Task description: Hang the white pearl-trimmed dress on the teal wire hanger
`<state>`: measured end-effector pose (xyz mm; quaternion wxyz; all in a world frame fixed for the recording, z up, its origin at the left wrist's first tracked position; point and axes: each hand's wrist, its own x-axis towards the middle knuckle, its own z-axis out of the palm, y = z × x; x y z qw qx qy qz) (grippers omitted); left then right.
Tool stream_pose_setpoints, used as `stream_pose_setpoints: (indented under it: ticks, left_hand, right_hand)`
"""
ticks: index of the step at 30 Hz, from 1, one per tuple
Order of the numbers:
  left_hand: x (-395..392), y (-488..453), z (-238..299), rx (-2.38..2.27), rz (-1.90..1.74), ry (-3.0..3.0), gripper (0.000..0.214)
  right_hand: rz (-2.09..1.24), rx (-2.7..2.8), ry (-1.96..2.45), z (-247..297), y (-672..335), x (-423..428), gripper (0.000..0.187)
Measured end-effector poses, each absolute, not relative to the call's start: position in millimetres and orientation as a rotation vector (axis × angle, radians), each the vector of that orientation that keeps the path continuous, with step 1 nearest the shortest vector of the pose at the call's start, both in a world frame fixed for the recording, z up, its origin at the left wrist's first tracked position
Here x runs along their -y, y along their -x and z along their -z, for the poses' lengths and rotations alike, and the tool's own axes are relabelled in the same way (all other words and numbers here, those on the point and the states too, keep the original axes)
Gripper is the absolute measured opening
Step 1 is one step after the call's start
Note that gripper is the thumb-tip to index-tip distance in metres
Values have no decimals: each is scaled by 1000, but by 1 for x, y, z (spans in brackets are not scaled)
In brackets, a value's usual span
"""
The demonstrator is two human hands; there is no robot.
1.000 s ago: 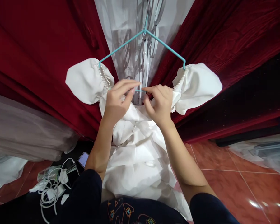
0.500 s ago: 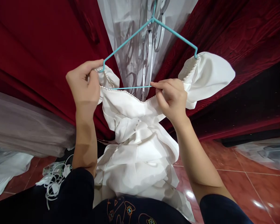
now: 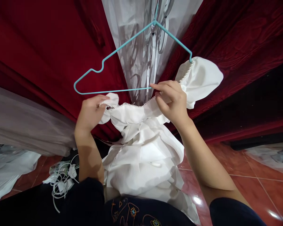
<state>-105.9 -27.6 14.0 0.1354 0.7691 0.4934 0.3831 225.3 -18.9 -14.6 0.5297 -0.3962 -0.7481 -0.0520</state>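
Observation:
A white dress (image 3: 141,150) with pearl trim along its neckline hangs below a light blue clothes hanger (image 3: 128,40). My left hand (image 3: 91,113) is closed on the dress's left sleeve, just under the hanger's bottom bar. The left end of the hanger is bare. My right hand (image 3: 172,100) grips the hanger's bottom bar near the neckline, its fingertips on the bar. The puffed right sleeve (image 3: 204,75) still hangs from the hanger's right notch by its pearl strap. The hanger's right end is hidden in that sleeve.
Dark red curtains (image 3: 49,40) hang on both sides, with white sheer fabric and a white scrolled metal frame (image 3: 152,56) between them. A tangle of white cables (image 3: 61,182) lies at lower left. Red tiles (image 3: 245,166) cover the floor; pale tulle (image 3: 16,169) lies at far left.
My left hand has moved down, taking the left sleeve off the hanger's left end. The right hand stays at the bottom bar. The right sleeve has shifted slightly left.

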Motion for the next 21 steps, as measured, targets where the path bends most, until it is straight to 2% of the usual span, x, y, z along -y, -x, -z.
stream_pose_setpoints:
  ticks: [3, 6, 8, 12, 17, 21]
  left_hand:
    - [46, 67, -26, -1186, -1047, -2332, 25]
    - [44, 36, -35, -870, -1456, -2443, 27]
    - [33, 26, -36, -901, -1681, -2482, 30]
    - [13, 19, -26, -1248, -1514, -2452, 33]
    - [10, 12, -16, -1286, -1474, -2463, 35]
    - [10, 11, -16, -1271, -1481, -2466, 37]
  right_hand:
    - [140, 1790, 904, 14, -224, 20, 39]
    - [168, 1779, 896, 15, -224, 20, 38]
    - [200, 1777, 889, 16, -225, 20, 39]
    - [265, 1845, 898, 16, -234, 21, 39]
    - [452, 1657, 959, -6, -256, 20, 32]
    - [613, 1430, 1122, -28, -281, 9, 49]
